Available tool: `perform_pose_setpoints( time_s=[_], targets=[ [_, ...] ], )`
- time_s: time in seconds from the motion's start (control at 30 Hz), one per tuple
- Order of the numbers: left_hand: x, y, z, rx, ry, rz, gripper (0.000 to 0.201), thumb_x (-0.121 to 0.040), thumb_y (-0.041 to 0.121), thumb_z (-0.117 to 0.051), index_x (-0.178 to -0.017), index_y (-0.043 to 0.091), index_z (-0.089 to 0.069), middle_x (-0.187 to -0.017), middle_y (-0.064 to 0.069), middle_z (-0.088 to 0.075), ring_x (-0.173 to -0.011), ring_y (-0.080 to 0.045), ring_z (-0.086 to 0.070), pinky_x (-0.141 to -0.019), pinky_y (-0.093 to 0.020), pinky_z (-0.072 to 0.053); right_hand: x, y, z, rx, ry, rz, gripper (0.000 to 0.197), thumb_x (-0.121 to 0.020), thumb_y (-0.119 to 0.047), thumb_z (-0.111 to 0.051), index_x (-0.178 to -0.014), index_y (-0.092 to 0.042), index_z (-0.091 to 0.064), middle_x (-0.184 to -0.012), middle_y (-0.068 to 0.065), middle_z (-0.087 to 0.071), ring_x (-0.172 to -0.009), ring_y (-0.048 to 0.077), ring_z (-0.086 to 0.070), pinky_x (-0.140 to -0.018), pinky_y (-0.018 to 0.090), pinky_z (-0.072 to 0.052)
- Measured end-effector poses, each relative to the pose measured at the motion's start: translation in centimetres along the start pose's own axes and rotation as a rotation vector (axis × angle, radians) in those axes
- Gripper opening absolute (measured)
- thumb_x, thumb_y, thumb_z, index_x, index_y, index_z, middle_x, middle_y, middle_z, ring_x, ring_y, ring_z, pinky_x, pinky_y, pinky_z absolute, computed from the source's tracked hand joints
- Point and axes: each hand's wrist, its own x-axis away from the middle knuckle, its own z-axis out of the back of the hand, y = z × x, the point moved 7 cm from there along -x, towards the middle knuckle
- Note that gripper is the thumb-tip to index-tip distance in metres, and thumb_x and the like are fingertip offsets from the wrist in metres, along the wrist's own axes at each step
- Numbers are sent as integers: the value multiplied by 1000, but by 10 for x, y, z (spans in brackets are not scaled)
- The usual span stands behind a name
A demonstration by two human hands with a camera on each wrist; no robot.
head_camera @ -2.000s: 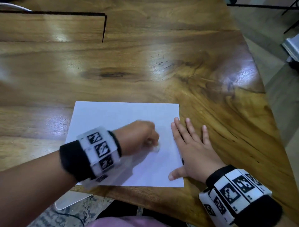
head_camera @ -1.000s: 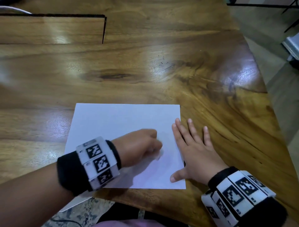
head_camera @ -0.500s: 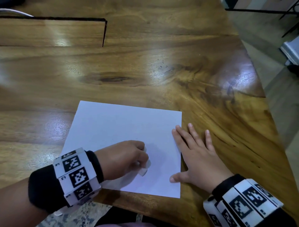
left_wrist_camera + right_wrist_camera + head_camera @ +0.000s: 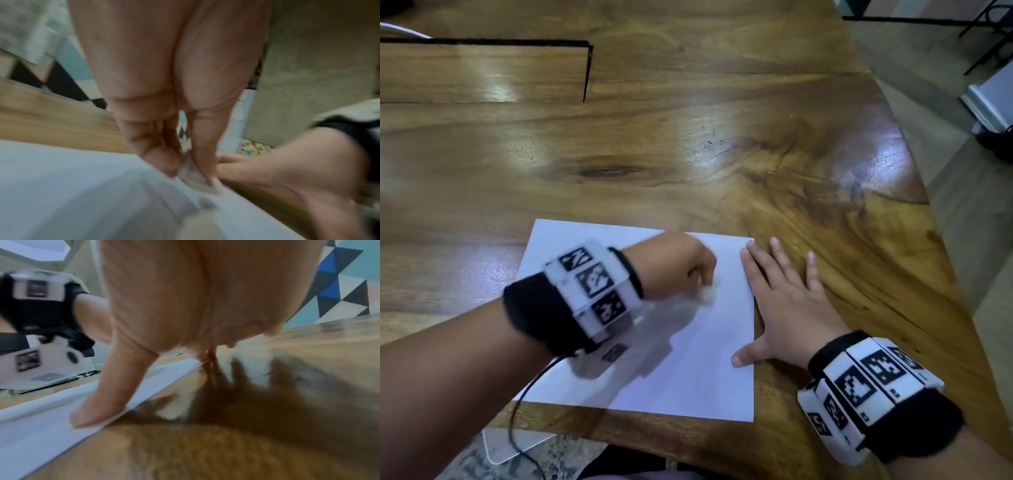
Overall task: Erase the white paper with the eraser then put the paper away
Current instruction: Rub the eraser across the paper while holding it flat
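Note:
A white sheet of paper (image 4: 688,370) lies flat near the front edge of the wooden table (image 4: 688,144). My left hand (image 4: 681,267) is curled over the sheet's upper middle and pinches a small white eraser (image 4: 707,294) against the paper; the left wrist view shows the eraser (image 4: 192,172) between thumb and fingers, blurred by motion. My right hand (image 4: 784,301) lies flat with fingers spread at the paper's right edge. Its thumb (image 4: 96,408) and first finger press on the sheet (image 4: 41,434), the other fingers on the wood.
A dark-edged rectangular cut-out panel (image 4: 482,72) is set in the table at the back left. The table's right edge (image 4: 914,192) curves away to the floor. A cable (image 4: 517,428) hangs from my left wristband over the front edge.
My left hand with the eraser has rubbed back and forth and now sits farther up the sheet than half a second ago. The right hand has kept holding the paper's edge.

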Motion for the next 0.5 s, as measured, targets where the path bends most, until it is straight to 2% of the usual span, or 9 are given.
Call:
perform_pose_setpoints(
  time_s=[0.07,0.1,0.17,0.2,0.27,0.37,0.4,0.47,0.5],
  targets=[
    [-20,-2,23,16,205,65,12,-75,20,-67,-86,14,-67,-74,3,-54,-70,-14,-48,-53,-21,-32,0,1,-1,0,-4,1,142,-55,-75,-67,-143,-20,30,-150,-10,37,-133,17,42,-107,53,25],
    [-26,-1,27,19,257,81,13,-76,20,-67,-87,14,-67,-76,3,-53,-72,-14,-48,-56,-23,-31,0,1,-1,1,-6,1,142,-55,-76,-66,-143,-20,30,-150,-10,37,-133,17,42,-108,54,24],
    [-35,-1,24,22,288,96,13,-77,15,-65,-90,11,-66,-81,1,-50,-77,-16,-48,-63,-21,-30,-1,2,-2,8,-6,-1,142,-55,-77,-65,-143,-20,30,-150,-9,36,-132,18,42,-108,55,24],
    [-35,-1,20,29,293,95,13,-77,12,-64,-90,10,-66,-82,0,-49,-77,-16,-46,-63,-20,-27,-1,2,-2,12,-7,-3,142,-54,-78,-64,-143,-20,30,-150,-9,36,-132,18,43,-108,55,23],
    [-27,0,11,58,254,58,10,-77,11,-65,-86,8,-66,-82,-1,-49,-76,-17,-45,-58,-21,-22,-2,2,-3,9,-11,-2,143,-53,-78,-64,-143,-20,30,-150,-9,36,-132,18,43,-108,55,23],
    [-13,2,-10,36,46,-18,10,-76,17,-67,-84,12,-67,-79,-1,-55,-74,-16,-48,-57,-24,-29,-2,3,-4,-11,-17,-1,143,-53,-77,-66,-143,-21,30,-150,-10,36,-132,18,43,-108,55,23],
    [-13,1,-12,27,-5,-16,11,-75,19,-68,-85,14,-67,-79,1,-56,-75,-15,-49,-56,-20,-32,-2,3,-4,-16,-19,-2,143,-53,-76,-67,-143,-21,30,-150,-10,36,-132,18,43,-108,55,23],
    [-21,1,-7,18,-2,9,13,-74,18,-69,-87,16,-68,-78,1,-56,-75,-14,-51,-55,-9,-31,-1,2,-4,-18,-24,-5,143,-54,-75,-68,-142,-21,31,-149,-10,37,-131,19,44,-108,56,22],
    [-28,3,0,9,50,25,13,-75,18,-68,-88,15,-68,-78,1,-55,-74,-14,-50,-53,-10,-30,-1,2,-4,-15,-28,-7,143,-54,-75,-67,-142,-21,31,-149,-10,37,-131,19,44,-109,57,22]
  ],
)
